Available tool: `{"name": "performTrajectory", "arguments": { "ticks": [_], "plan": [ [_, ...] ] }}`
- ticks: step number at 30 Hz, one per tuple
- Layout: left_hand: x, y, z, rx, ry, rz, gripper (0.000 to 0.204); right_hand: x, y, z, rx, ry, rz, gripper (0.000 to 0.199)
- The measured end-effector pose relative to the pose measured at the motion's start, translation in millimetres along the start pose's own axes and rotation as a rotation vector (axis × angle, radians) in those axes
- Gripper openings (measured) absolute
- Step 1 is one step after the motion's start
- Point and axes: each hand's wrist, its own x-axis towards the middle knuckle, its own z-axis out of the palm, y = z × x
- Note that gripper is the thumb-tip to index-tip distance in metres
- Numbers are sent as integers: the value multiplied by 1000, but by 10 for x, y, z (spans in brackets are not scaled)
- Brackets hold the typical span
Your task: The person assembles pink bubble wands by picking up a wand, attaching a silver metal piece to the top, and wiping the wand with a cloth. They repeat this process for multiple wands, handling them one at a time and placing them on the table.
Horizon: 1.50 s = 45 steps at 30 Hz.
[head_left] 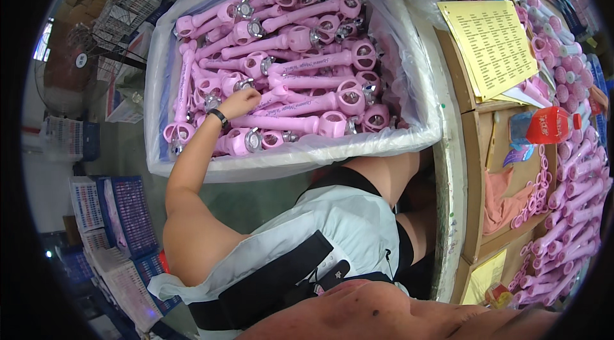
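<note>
A big box lined with clear plastic stands in front of me, filled with several pink toy wands that have round heads and metal fittings. My left hand, a black band on its wrist, reaches into the box from the lower left. Its fingers curl down onto one pink toy wand near the middle of the pile. My right hand is out of the picture; only a bare arm shows along the bottom edge.
A wooden bench on the right carries a yellow printed sheet, a red-labelled bottle, a pink cloth, pink rings and rows of pink tubes. Blue crates and wire baskets stand on the floor to the left.
</note>
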Motion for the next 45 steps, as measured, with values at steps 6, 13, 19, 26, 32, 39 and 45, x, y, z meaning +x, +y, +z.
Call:
{"name": "performTrajectory", "arguments": {
  "ticks": [6, 13, 19, 26, 32, 39, 45],
  "plan": [
    [169, -2, 469, 781, -286, 233, 51, -201, 408, 198, -19, -49, 77, 37],
    [146, 214, 457, 777, -302, 198, 52, -575, 554, 659, -97, -155, 118, 34],
    [-309, 758, -16, 917, 58, 393, 28, -447, -526, -422, -423, -149, -331, 26],
    [-1076, 1166, -498, 614, 387, 292, 34, -548, -2756, -1914, 131, 437, -1365, 14],
    [-1288, 1441, 18, -326, 357, 301, 45, -11, -3510, -2266, -212, 700, -1225, 10],
    [-1074, 2861, 1543, -833, -472, 430, 45, -476, -3351, -2654, 856, 921, -1289, 10],
    [-1182, 3820, 2291, -824, -934, 410, 36, -676, -3213, -2218, 417, 852, -1430, 7]
  ]
}}
